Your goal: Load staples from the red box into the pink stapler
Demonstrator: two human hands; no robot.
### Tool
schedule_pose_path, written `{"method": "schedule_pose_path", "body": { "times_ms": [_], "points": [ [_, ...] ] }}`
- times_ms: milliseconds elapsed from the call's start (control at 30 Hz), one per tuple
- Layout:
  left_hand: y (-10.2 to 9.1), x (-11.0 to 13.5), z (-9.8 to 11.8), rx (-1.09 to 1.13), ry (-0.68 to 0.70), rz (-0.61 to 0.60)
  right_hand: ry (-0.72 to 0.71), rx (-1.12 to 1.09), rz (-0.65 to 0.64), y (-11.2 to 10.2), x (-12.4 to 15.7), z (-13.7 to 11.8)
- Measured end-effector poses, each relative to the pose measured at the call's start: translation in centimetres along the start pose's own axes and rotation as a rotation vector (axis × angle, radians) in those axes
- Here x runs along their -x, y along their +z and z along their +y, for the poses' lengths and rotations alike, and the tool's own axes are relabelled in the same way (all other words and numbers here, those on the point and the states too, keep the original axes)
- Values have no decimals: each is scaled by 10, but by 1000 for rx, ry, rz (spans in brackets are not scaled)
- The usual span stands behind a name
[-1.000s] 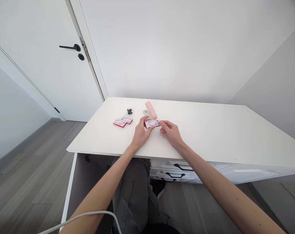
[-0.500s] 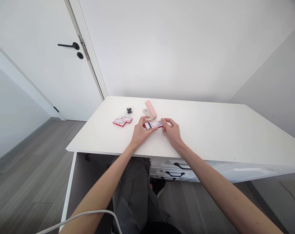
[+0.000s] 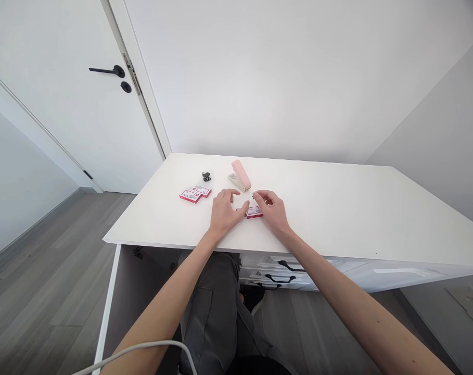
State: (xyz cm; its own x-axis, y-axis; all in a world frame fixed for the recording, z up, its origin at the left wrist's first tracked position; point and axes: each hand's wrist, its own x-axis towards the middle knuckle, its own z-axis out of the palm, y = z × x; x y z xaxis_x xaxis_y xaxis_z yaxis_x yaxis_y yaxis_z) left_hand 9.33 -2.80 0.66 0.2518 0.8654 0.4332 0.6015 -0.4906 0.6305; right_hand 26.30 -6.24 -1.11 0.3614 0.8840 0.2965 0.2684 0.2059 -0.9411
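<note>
A small, flat red-and-white cardboard box [image 3: 254, 212] lies on the smooth white tabletop [image 3: 349, 208] between the person's two bare hands, its long axis running roughly left to right. Its right end meets the edge of the right hand [image 3: 273, 211], the nearer one to that end; the thumb of the left hand [image 3: 222, 211] crosses in front of its left part, though whether it touches cannot be told. The left hand is curved wide, a clear gap between thumb and forefinger. The right hand's thumb and fingertips are drawn close together past the box's far side; whether they pinch something tiny cannot be told. Just beyond the hands lies a pink-and-cream stapler [image 3: 242, 175], its two arms splayed. Farther left are two matching red-and-white boxes [image 3: 190, 196], touching, and a small black object [image 3: 206, 176] near them
</note>
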Motion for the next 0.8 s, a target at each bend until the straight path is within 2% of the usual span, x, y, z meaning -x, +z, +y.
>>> {"method": "schedule_pose_path", "body": {
  "times_ms": [67,167,367,633,800],
  "points": [
    [-1,1,3,-32,-91,-20,-17,15,-12,1,1,-2],
    [-3,1,6,-52,-148,-101,-24,26,-27,1,2,-4],
    [-3,1,4,-23,-169,-121,-35,94,-86,0,3,-7],
    [-2,-1,-1,-8,-172,-105,-148,238,-225,5,3,-1],
    [-2,-1,-1,-6,-165,-103,-130,257,-218,6,2,3]
  ]
}}
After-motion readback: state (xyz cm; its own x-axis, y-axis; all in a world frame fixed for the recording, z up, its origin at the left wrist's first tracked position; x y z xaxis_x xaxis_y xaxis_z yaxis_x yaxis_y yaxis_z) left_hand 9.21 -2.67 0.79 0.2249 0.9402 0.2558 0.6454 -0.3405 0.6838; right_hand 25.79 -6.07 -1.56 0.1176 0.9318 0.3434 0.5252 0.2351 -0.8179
